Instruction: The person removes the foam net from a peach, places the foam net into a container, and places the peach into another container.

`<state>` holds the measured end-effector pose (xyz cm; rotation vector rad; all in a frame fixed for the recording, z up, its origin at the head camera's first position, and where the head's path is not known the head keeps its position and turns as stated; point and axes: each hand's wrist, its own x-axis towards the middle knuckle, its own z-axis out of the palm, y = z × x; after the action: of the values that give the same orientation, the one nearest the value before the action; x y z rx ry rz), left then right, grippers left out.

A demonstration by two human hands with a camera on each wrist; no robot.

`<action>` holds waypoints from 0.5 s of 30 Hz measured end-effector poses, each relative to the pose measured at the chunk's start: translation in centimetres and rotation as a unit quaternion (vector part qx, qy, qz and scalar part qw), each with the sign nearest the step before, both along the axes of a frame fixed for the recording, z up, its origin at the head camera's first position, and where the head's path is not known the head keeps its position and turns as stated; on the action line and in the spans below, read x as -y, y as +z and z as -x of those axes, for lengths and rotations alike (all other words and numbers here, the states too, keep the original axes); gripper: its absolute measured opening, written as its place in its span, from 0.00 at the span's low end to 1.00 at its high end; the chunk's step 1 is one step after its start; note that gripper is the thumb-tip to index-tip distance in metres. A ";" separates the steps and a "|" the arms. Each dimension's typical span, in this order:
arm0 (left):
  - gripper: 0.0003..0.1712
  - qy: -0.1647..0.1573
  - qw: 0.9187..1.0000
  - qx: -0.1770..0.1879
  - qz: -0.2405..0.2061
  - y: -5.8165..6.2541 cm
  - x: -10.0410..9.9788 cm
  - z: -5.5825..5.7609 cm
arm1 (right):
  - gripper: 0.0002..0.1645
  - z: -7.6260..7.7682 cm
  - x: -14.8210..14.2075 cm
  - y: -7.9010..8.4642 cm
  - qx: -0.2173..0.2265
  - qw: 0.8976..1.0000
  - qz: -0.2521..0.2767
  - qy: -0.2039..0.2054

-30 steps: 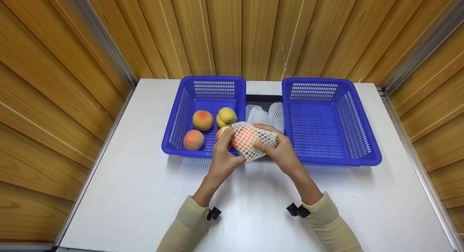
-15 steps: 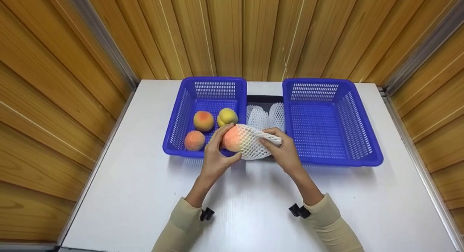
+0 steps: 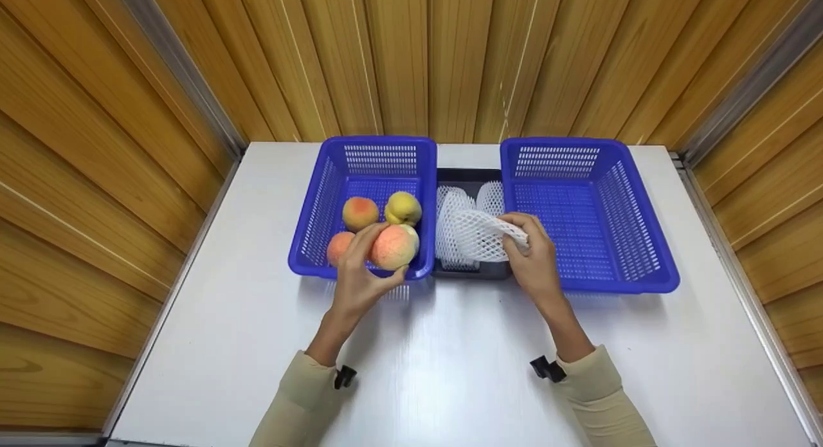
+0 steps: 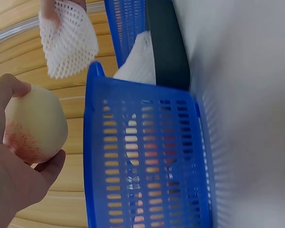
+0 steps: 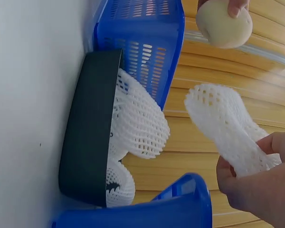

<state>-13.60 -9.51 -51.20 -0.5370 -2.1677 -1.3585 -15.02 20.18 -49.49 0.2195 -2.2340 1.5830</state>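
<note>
A pink and pale yellow peach (image 3: 393,247) is gripped between the thumb and fingers of my left hand (image 3: 361,273), held above the front right part of the left blue basket (image 3: 308,206). My right hand (image 3: 535,257) pinches one end of a white foam net sleeve (image 3: 479,235), whose body hangs over the black tray (image 3: 472,273). In the right wrist view, the pinched sleeve (image 5: 223,123) is apart from the peach (image 5: 223,23). Three more peaches lie in the left basket: an orange-red one (image 3: 361,213), a yellow one (image 3: 404,208) and one (image 3: 339,247) partly behind my left fingers.
Several white foam net sleeves (image 3: 453,241) lie in the black tray between the two baskets. The right blue basket (image 3: 649,241) stands beside it. Wooden panel walls (image 3: 398,61) enclose the white table (image 3: 424,370) at the back and sides.
The peach has come out of the foam net sleeve. My left hand has moved left with the peach, while my right hand has moved right, holding the sleeve.
</note>
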 end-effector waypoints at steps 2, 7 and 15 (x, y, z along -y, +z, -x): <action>0.41 0.016 1.000 -0.008 0.015 0.0 0.5 0.2 | 0.19 0.1 -0.2 -0.1 -0.005 1.000 -0.012 -0.012; 0.41 0.046 0.998 -0.022 0.045 0.0 1.4 0.5 | 0.15 0.4 -0.4 -0.2 -0.030 0.997 -0.052 -0.044; 0.42 0.050 0.996 0.003 0.069 0.8 2.8 0.5 | 0.14 1.3 -0.6 -0.1 -0.092 0.987 -0.098 -0.089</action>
<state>-14.08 -12.28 -50.40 -0.4694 -2.2735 -1.1663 -16.27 20.79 -49.60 0.2056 -2.1967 1.2027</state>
